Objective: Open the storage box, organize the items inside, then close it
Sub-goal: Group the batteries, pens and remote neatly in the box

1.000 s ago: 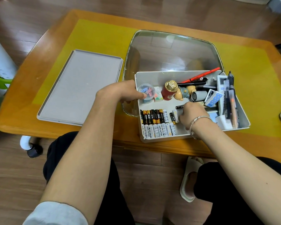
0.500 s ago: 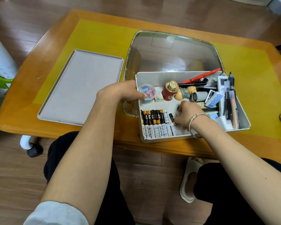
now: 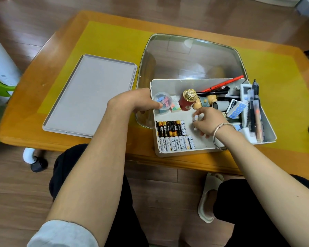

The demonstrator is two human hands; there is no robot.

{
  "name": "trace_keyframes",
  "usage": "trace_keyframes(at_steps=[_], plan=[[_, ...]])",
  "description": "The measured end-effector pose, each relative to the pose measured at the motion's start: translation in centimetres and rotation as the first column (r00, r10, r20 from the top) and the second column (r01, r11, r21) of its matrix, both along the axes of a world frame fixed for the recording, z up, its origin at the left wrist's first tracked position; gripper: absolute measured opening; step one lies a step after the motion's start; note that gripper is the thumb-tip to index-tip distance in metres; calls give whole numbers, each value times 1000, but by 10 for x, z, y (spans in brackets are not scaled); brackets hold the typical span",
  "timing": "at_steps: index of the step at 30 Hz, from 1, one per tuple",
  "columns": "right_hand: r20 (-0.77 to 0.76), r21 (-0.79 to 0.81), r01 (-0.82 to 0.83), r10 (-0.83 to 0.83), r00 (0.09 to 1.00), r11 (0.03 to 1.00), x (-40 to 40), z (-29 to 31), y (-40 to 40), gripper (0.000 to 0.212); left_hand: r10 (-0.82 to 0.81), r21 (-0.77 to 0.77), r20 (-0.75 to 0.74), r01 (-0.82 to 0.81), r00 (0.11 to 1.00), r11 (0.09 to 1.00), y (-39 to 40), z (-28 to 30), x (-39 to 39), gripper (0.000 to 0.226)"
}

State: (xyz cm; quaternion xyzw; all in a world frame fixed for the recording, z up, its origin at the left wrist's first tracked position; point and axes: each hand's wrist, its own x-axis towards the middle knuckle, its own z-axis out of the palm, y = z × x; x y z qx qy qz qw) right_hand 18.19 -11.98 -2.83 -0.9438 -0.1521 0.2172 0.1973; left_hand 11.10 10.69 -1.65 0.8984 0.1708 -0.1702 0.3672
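I find the storage box (image 3: pixel 200 151) open at centre right of the frame, its lid (image 3: pixel 89 97) lying flat at left. The left hand (image 3: pixel 136 102) grips the box's left wall beside a clip tub (image 3: pixel 162 102). The right hand (image 3: pixel 210 120) pinches one white battery (image 3: pixel 195 123) just right of the battery rows (image 3: pixel 175 136) (both rows at lower left in the box).

The right hand (image 3: pixel 208 120) has lifted a white battery (image 3: pixel 195 122) off the battery rows (image 3: pixel 175 136)
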Motion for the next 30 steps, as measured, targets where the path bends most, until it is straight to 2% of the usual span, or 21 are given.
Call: trace_keyframes(at_steps=[4, 10, 14, 17, 22, 30], plan=[[-67, 64, -32, 37, 997, 997, 0, -1, 0, 24, 0, 0, -6, 0, 1000, 1000, 0, 0, 0, 32], [-219, 35, -140, 144, 965, 990, -5, 1, 1, 39, -5, 5, -3, 5, 1000, 1000, 0, -1, 0, 33], [-216, 32, -168, 171, 961, 985, -7, 3, -1, 45, -7, -2, -2, 7, 1000, 1000, 0, -1, 0, 31], [-193, 9, -133, 132, 972, 991, -7, 4, -2, 48, -8, -7, 2, 8, 1000, 1000, 0, 0, 0, 30], [-275, -23, -112, 101, 956, 993, -14, 2, -2, 61, -4, -18, -5, 4, 1000, 1000, -1, 1, 0, 32], [-274, 4, -101, 98, 957, 995, -18, 5, -1, 61, -4, -13, -6, 4, 1000, 1000, -1, 1, 0, 33]])
